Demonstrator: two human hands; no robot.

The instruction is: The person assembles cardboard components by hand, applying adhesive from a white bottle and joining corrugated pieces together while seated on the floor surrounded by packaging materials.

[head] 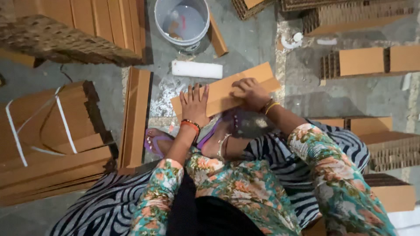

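A long brown cardboard strip point(227, 89) lies slanted across the floor in front of me. My left hand point(194, 105) rests flat on its left end, fingers spread. My right hand point(250, 92) presses down on the strip nearer its right end, fingers curled. I wear bangles on both wrists and floral sleeves. My feet in purple sandals point(158, 142) sit just below the strip.
A grey bucket point(182, 19) and a white roller point(197, 69) lie beyond the strip. A narrow stack of cardboard strips point(135, 116) stands to the left, a strapped cardboard bundle point(48, 140) farther left. Honeycomb cardboard blocks point(363, 61) lie at the right on the concrete floor.
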